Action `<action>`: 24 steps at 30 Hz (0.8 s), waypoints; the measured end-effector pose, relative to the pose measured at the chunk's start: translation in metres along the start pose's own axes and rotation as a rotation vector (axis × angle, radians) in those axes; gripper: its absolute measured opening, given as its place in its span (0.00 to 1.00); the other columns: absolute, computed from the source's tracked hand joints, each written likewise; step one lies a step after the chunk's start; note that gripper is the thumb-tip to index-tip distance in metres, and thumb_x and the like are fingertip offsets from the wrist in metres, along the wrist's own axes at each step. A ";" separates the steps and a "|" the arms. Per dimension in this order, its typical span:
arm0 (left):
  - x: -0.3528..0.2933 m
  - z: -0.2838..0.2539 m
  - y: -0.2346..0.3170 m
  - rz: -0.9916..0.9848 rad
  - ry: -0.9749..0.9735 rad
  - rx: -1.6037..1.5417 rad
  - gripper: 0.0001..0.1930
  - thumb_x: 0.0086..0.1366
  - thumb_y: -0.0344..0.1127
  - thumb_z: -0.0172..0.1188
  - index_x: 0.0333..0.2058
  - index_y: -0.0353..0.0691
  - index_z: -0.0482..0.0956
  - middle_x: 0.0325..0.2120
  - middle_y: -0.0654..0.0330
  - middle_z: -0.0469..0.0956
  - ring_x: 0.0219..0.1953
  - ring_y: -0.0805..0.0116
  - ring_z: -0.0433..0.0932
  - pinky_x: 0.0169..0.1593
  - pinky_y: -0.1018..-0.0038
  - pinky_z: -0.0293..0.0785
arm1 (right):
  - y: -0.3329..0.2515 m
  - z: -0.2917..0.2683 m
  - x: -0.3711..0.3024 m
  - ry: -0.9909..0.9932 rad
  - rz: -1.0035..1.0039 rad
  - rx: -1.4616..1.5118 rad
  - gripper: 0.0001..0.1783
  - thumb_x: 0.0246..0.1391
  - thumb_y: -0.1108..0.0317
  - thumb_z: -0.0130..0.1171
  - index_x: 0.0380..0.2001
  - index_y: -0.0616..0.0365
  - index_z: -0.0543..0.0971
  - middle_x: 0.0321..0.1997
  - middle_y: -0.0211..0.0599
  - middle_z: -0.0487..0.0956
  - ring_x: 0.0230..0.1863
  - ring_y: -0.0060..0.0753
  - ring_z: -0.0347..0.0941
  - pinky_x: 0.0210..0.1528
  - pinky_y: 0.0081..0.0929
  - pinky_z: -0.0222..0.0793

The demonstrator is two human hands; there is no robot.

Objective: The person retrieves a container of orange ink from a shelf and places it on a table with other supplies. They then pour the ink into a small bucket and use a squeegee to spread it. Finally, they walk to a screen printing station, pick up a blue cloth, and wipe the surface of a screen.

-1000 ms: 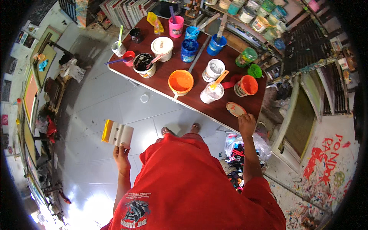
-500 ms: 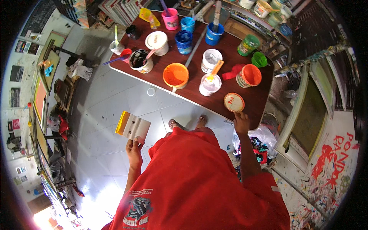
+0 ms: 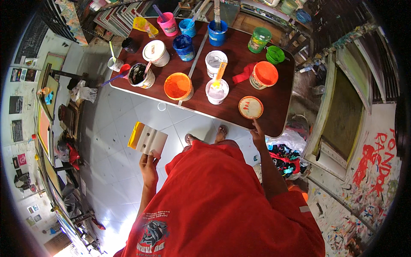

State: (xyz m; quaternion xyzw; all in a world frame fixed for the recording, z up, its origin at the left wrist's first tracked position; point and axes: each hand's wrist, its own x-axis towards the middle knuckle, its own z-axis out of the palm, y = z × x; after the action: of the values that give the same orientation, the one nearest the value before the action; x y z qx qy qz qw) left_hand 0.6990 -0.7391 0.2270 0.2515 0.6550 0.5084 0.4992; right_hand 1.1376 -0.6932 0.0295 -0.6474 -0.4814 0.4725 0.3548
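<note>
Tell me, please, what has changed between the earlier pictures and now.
The lid, at first a narrow oval, now looks nearly round. The right hand has moved from its lower right to just below it in the picture; contact is unclear. The left hand has shifted the squeegee slightly rightward, its grip kept. The paint buckets stand as before.

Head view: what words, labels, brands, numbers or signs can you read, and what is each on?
White surface at right: large red hand-painted letters, legible; wording withheld.
Red shirt: inverted print, partly legible; wording withheld.
Round lid near the right hand: red marks, no clear word.
Paint tubs: labels too small or blurred.
Dark wall sheets at left: too small.
</note>
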 end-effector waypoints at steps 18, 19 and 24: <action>0.004 0.018 0.008 0.020 -0.030 0.043 0.14 0.64 0.35 0.48 0.45 0.34 0.71 0.37 0.61 0.74 0.38 0.72 0.73 0.43 0.72 0.72 | -0.033 0.005 0.035 0.188 0.200 -0.334 0.20 0.53 0.66 0.54 0.49 0.59 0.71 0.29 0.31 0.75 0.30 0.23 0.70 0.35 0.23 0.66; 0.005 0.016 0.004 0.043 -0.041 0.027 0.13 0.64 0.34 0.48 0.45 0.34 0.71 0.38 0.60 0.74 0.39 0.71 0.73 0.43 0.71 0.72 | -0.051 0.006 0.035 0.150 0.142 -0.246 0.20 0.53 0.65 0.54 0.49 0.60 0.71 0.30 0.31 0.76 0.32 0.23 0.70 0.36 0.23 0.66; 0.016 0.047 0.013 -0.024 -0.101 -0.025 0.14 0.63 0.34 0.48 0.45 0.33 0.70 0.39 0.56 0.74 0.40 0.67 0.73 0.44 0.67 0.72 | -0.138 0.046 0.012 -0.374 0.108 0.328 0.19 0.53 0.65 0.55 0.47 0.63 0.71 0.38 0.40 0.76 0.40 0.26 0.72 0.42 0.26 0.68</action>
State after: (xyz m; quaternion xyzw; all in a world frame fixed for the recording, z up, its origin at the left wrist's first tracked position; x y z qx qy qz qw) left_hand 0.7331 -0.7021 0.2333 0.2626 0.6255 0.4973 0.5408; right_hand 1.0551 -0.6419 0.1389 -0.5070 -0.4203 0.6742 0.3342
